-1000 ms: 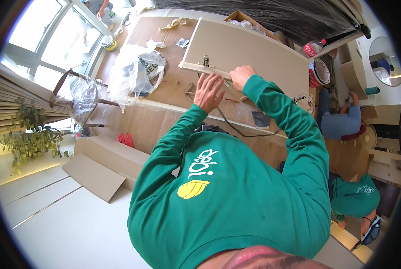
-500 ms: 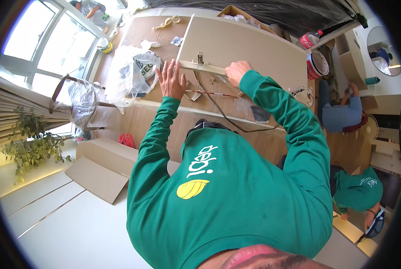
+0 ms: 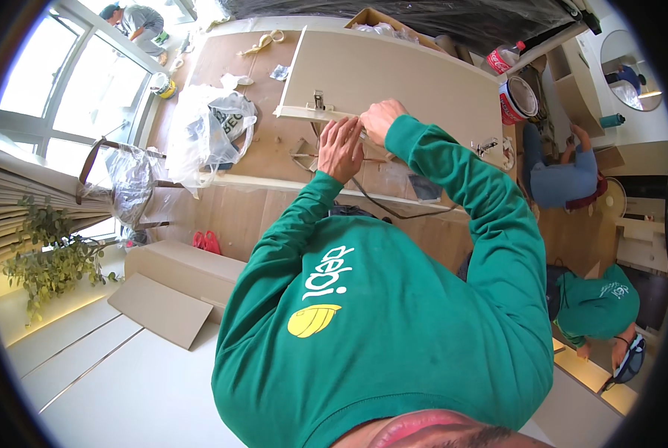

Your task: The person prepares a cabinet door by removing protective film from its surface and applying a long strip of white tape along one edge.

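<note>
A flat beige panel with metal hinges lies across the work surface in front of me. Along its near edge runs a pale strip that looks like tape. My left hand rests at this edge, its fingers stretched out. Close on its right, my right hand is closed at the edge; what its fingers grip is hidden. One hinge stands near the panel's left end, and another hinge sits near its right end.
A clear plastic bag lies left of the panel. A dark cable hangs below. Paint bucket and bottle stand at right. A plastic-wrapped chair is at left. Co-workers are at right, another far left.
My left hand has moved right along the panel's edge, close to my right hand. My right hand has shifted slightly left and stays closed. The whole view has shifted a little.
</note>
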`<state>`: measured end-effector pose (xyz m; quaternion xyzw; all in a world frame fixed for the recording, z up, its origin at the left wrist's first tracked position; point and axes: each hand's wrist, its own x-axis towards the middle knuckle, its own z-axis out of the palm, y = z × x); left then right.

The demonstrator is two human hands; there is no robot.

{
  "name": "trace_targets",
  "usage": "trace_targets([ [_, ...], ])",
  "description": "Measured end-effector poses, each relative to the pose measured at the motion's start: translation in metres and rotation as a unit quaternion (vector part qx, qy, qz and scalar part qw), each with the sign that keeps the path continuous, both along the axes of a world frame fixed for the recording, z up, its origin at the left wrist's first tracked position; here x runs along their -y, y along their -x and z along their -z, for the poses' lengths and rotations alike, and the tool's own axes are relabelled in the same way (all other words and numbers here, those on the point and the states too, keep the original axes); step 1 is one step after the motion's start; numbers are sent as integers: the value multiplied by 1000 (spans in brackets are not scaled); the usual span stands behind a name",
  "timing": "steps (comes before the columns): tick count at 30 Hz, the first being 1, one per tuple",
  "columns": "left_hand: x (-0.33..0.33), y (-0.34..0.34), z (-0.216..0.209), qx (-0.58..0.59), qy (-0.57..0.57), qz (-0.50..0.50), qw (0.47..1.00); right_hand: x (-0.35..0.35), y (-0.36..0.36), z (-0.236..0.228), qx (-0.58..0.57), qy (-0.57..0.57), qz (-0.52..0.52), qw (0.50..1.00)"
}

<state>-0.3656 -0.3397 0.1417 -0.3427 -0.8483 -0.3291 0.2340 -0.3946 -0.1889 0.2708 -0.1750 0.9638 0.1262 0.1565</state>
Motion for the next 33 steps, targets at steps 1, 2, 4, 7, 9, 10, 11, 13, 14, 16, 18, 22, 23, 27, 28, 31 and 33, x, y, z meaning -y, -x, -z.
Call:
trace_targets([
  [1,-2,-1,1,6,9,-5,1000,0,0,0,3,-4,3,1000],
  [2,-2,-3,2,12,17,-10,1000,1,0,0,5,-8,5,1000],
  [4,-3,-6,3,27,32,-17,999,2,0,-1,4,-9,9,1000],
  [7,-4,-8,2,35,31,-23,999,3,0,-3,-1,-5,8,1000],
  [9,-5,-8,4,37,28,-23,999,3,0,-3,4,-8,6,1000],
  [10,-5,-8,4,44,37,-26,998,2,0,-2,1,-9,3,1000],
  [11,-5,-10,3,51,46,-29,997,1,0,-1,-2,-10,0,1000],
  [13,-5,-12,1,60,59,-38,996,-2,1,0,-7,-2,-7,1000],
  [14,-6,-14,-1,61,63,-45,995,-4,2,1,-9,7,-10,1000],
  [16,-7,-14,-2,63,72,-56,994,-9,2,-5,2,41,-7,999],
  [18,-7,-13,-1,66,83,-66,992,-20,0,-21,31,92,5,995],
  [22,-12,-16,-12,89,112,-64,988,-90,-22,-19,4,336,0,942],
  [23,-12,-16,-12,86,120,-68,987,-105,-29,-20,-5,343,19,939],
  [27,-10,-14,-8,93,130,-77,984,-147,-68,-62,75,382,184,902],
  [28,-12,-14,-10,97,128,-71,984,-166,-82,-59,42,418,174,890],
  [31,-14,-15,-14,98,136,-76,983,-223,-127,-44,-37,479,173,860],
  [33,-12,-12,-10,92,149,-78,981,-251,-157,-54,-73,450,216,863],
])
